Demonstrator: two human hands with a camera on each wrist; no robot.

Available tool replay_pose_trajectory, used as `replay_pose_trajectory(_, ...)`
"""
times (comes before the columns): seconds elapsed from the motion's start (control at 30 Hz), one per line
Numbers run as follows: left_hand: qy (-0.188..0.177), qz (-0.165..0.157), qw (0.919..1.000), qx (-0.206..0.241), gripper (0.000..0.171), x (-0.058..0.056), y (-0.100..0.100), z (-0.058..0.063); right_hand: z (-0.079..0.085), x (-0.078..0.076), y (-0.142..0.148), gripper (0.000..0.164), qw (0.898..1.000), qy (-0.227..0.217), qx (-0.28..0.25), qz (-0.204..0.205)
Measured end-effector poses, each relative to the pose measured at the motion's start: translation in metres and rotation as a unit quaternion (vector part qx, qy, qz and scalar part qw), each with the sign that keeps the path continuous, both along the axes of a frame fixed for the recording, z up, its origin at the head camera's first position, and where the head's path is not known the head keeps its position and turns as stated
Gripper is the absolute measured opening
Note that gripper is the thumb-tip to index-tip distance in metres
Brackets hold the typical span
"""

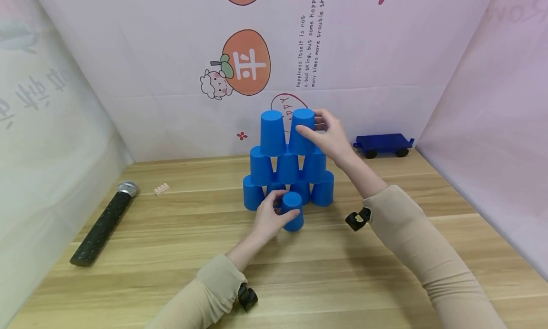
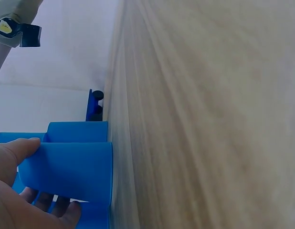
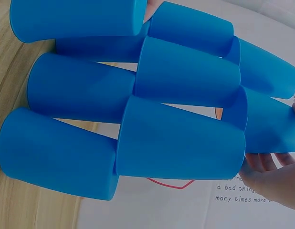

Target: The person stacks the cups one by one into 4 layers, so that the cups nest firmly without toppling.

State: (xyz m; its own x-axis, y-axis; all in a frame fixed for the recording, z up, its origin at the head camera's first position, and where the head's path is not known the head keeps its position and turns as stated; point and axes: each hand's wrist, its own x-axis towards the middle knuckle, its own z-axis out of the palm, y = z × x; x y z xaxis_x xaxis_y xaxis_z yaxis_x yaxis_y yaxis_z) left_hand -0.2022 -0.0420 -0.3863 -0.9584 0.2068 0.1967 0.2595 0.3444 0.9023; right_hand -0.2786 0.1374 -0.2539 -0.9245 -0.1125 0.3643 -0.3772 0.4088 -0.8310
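Upside-down blue cups are stacked in a tiered wall, with several in the bottom row, three in the middle and two on top. My right hand (image 1: 331, 136) grips the right cup of the top row (image 1: 302, 134), thumb in front and fingers behind it. The other top cup (image 1: 272, 134) stands beside it. In front of the bottom row, my left hand (image 1: 270, 218) holds a separate upside-down cup (image 1: 293, 214) low at the table. The left wrist view has the thumb and fingers on either side of this cup (image 2: 66, 167).
A black microphone (image 1: 104, 224) with a silver head lies at the left of the wooden table (image 1: 192, 281). Near it is a small pink building brick (image 1: 161, 189). A dark blue toy wagon (image 1: 383, 144) stands at the back right, by the printed cloth wall (image 1: 162, 62).
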Motion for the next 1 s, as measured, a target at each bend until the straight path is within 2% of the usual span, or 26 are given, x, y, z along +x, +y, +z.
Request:
replay_pose_trajectory(0.33, 0.001, 0.007, 1.0, -0.004, 0.052, 0.001, 0.0, 0.0, -0.002, 0.003, 0.001, 0.066, 1.0, -0.011, 0.005, -0.001)
replay_pose_trajectory(0.5, -0.003, 0.008, 0.9999, 0.01, 0.049, 0.002, -0.003, -0.001, -0.007, 0.004, 0.007, 0.07, 1.0, -0.027, 0.01, 0.01)
replay_pose_trajectory(0.67, 0.009, 0.015, 0.9995, 0.028, 0.047, 0.005, -0.014, 0.0, -0.013, 0.006, 0.021, 0.074, 0.998, -0.048, 0.033, 0.026)
replay_pose_trajectory(0.8, 0.015, 0.029, 0.9983, 0.048, 0.045, 0.012, -0.027, 0.011, -0.019, 0.01, 0.035, 0.076, 0.996, -0.066, 0.049, 0.031)
replay_pose_trajectory(1.0, 0.03, 0.052, 0.9966, 0.057, 0.046, 0.022, -0.044, 0.036, -0.037, 0.014, 0.058, 0.072, 0.995, -0.092, 0.021, 0.042)
